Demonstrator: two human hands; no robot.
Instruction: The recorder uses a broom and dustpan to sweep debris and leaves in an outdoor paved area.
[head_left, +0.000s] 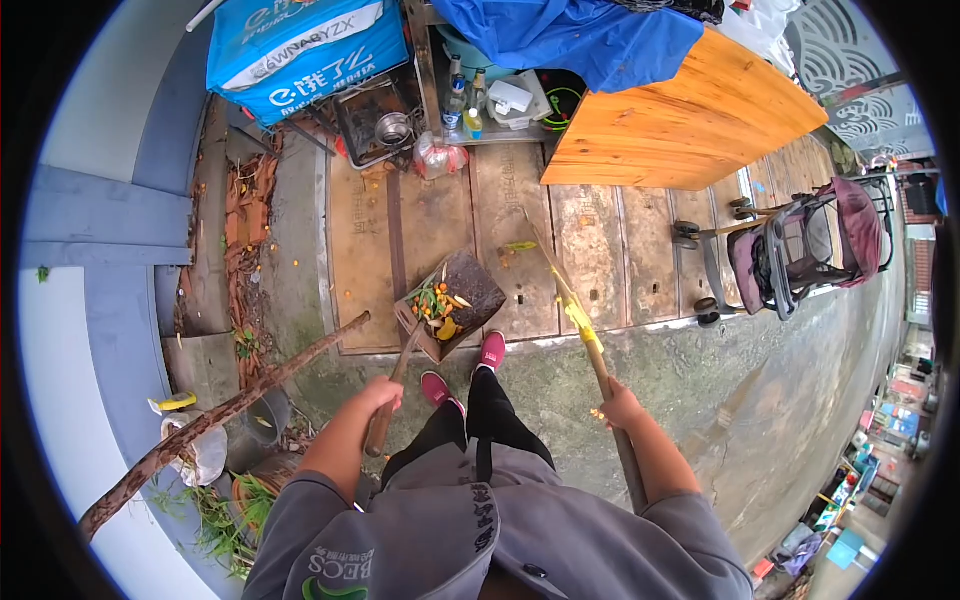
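My left hand (384, 393) is closed around the wooden handle (407, 354) of a rusty metal dustpan (478, 291). The pan rests on the paving just ahead of my shoes, its open mouth turned away to the upper right. Green leaves, several small orange fruits and yellowed leaves (448, 328) lie inside it near the handle. My right hand (622, 403) grips a long wooden pole (598, 360) wrapped with torn yellow tape (577, 315). The pole slants forward to a thin far end over the slabs. Close to that end lies a yellow-green leaf (521, 246).
A bark-covered branch (247, 397) slants in from the left. Beyond the slabs stand a wooden board (675, 120), glass bottles (454, 105) and a blue delivery box (307, 60). A stroller (795, 247) is at the right. Potted plants (255, 499) stand at lower left.
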